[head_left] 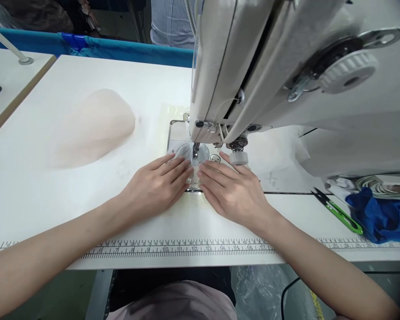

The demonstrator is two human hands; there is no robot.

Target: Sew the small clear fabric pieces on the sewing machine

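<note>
My left hand (pixel 156 184) and my right hand (pixel 231 191) lie flat on the white sewing table (pixel 36 186), fingertips almost meeting in front of the needle (pixel 195 153). Between and under the fingers lies a small, thin, near-transparent piece of fabric (pixel 186 155) that runs under the presser foot on the round metal needle plate (pixel 203 153). Both hands press it down with fingers stretched out and held together. The cream sewing machine head (pixel 286 80) hangs over the plate.
A pile of pale pink sheer fabric (pixel 96 126) lies at the left. Green-handled thread snips (pixel 338 211) and a blue cloth (pixel 382 218) lie at the right. A ruler strip (pixel 186 246) runs along the front edge. A person in a striped shirt (pixel 171 22) stands behind.
</note>
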